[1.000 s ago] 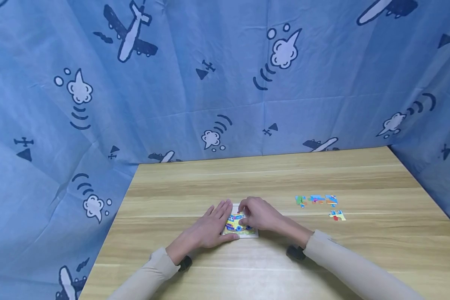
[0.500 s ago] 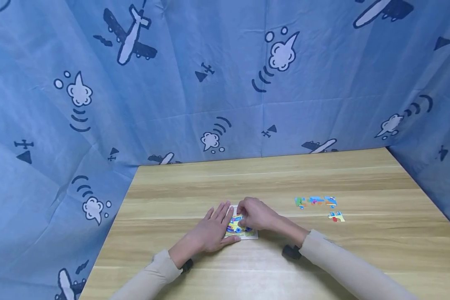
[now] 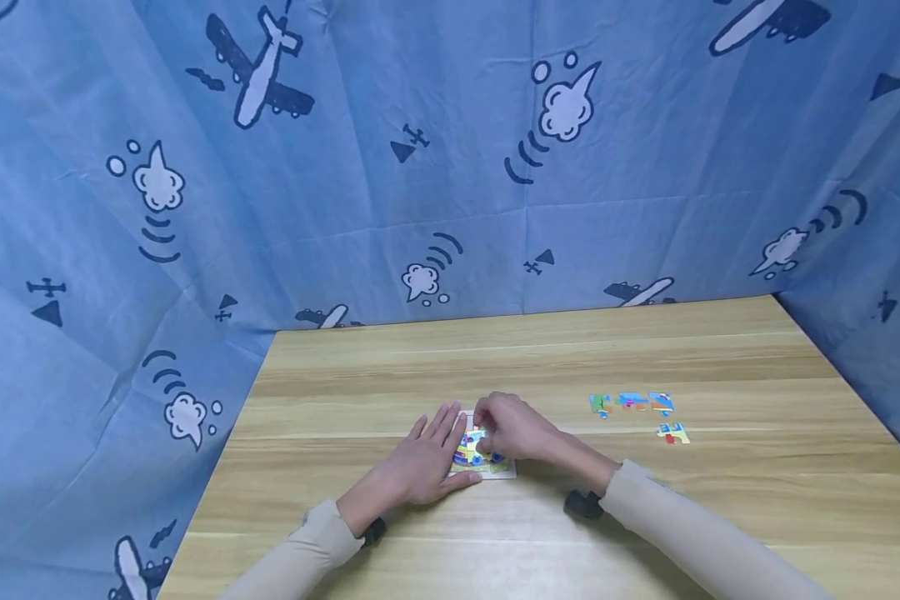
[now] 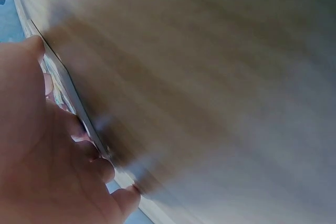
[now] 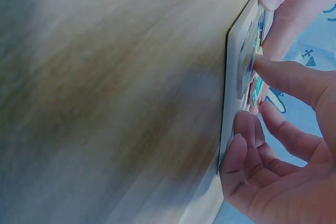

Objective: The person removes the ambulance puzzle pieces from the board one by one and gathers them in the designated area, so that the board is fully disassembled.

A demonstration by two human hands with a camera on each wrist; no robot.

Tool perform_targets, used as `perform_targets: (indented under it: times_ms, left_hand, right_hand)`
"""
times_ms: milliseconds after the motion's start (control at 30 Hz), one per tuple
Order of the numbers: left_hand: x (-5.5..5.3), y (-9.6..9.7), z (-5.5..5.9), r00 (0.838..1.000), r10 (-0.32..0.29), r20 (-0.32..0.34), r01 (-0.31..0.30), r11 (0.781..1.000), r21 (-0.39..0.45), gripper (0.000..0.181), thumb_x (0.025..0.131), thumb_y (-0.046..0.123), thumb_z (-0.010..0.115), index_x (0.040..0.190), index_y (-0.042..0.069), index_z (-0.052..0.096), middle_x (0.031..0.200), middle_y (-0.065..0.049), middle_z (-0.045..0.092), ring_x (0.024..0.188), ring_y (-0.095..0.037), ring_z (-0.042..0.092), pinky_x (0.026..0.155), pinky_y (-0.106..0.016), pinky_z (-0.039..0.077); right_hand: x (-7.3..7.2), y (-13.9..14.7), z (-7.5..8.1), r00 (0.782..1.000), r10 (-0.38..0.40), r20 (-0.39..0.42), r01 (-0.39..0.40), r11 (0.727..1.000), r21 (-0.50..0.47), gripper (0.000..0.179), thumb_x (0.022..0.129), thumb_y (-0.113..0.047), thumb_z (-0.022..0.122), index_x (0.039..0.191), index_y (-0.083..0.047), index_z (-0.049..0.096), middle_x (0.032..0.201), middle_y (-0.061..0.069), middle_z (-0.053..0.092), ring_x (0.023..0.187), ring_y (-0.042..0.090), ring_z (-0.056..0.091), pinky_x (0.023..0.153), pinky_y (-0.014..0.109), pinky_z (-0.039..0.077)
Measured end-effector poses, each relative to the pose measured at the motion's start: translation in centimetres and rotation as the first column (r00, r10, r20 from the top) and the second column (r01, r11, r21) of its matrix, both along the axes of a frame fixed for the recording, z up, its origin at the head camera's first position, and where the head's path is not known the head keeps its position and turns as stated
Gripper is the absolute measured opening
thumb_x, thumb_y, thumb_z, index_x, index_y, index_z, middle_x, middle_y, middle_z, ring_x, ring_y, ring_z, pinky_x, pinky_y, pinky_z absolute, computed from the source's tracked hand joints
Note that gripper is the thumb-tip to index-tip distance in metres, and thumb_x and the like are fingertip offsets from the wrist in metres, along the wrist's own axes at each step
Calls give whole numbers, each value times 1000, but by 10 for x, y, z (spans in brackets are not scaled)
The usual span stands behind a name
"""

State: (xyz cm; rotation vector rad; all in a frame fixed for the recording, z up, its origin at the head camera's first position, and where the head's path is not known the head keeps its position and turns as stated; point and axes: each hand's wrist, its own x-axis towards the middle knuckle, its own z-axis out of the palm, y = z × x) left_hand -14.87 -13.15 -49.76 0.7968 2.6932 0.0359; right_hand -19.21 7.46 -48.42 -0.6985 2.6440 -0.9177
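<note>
A small jigsaw puzzle board with a white frame lies on the table, showing a yellow and blue car picture. My left hand rests on its left side, fingers extended and the thumb along the near edge. Over the picture, my right hand has its thumb and index finger bent towards each other. In the right wrist view, a teal-and-white puzzle piece shows between that thumb and index finger, while the other fingers curl beside the board's frame. The right hand hides part of the picture in the head view.
Several loose puzzle pieces lie to the right: a green one, two blue-and-orange ones in a row, and a yellow one with red nearer me. A blue curtain with airplanes stands behind the wooden table.
The right thumb and index finger have shifted slightly over the car picture, where the yellow area looks different. The left hand stays on the board, and the loose pieces lie as before.
</note>
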Motion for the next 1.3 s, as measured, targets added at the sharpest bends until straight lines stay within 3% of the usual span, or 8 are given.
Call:
perform_targets:
  times_ms: [500, 733, 867, 1133, 1300]
  left_hand:
    - [4, 1, -2, 1000, 9, -1, -9, 1000, -6, 95, 104, 73, 33, 170, 8, 14, 179, -12, 8, 167, -28, 11, 135, -50, 22]
    - [4, 2, -2, 1000, 8, -8, -8, 1000, -5, 95, 104, 73, 34, 169, 7, 15, 179, -13, 8, 167, -29, 12, 134, -51, 23]
    - [3, 2, 0, 1000, 12, -8, -12, 1000, 9, 95, 104, 73, 35, 169, 7, 14, 179, -13, 8, 167, -29, 12, 134, -51, 22]
    - [2, 2, 1, 1000, 13, -11, -12, 1000, 12, 94, 104, 72, 36, 169, 8, 15, 179, -13, 9, 167, -28, 12, 134, -51, 23]
    - [2, 2, 1, 1000, 14, -11, -14, 1000, 17, 94, 104, 72, 36, 169, 7, 15, 179, -13, 9, 167, -28, 12, 134, -51, 22]
  right_hand:
    - [-4, 12, 4, 990, 76, 123, -46, 973, -227, 19, 88, 9, 71, 99, -7, 71, 81, 1, 71, 75, 9, 63, 68, 22, 55]
    - [-10, 23, 14, 988, 17, 156, 26, 963, -267, 8, 94, -1, 76, 97, -8, 78, 84, -1, 75, 79, 13, 70, 72, 22, 57]
    - [-13, 33, 22, 987, -10, 157, 58, 950, -305, 6, 94, -8, 77, 99, -8, 81, 86, 2, 80, 81, 21, 78, 72, 25, 60]
    - [-18, 57, 38, 976, -62, 208, 143, 904, -402, 12, 94, -10, 78, 104, -7, 82, 97, 9, 83, 92, 39, 80, 84, 49, 65]
    - [-18, 74, 44, 977, -96, 189, 165, 903, -396, 14, 95, -10, 75, 107, -7, 83, 99, 11, 83, 92, 40, 80, 80, 39, 64]
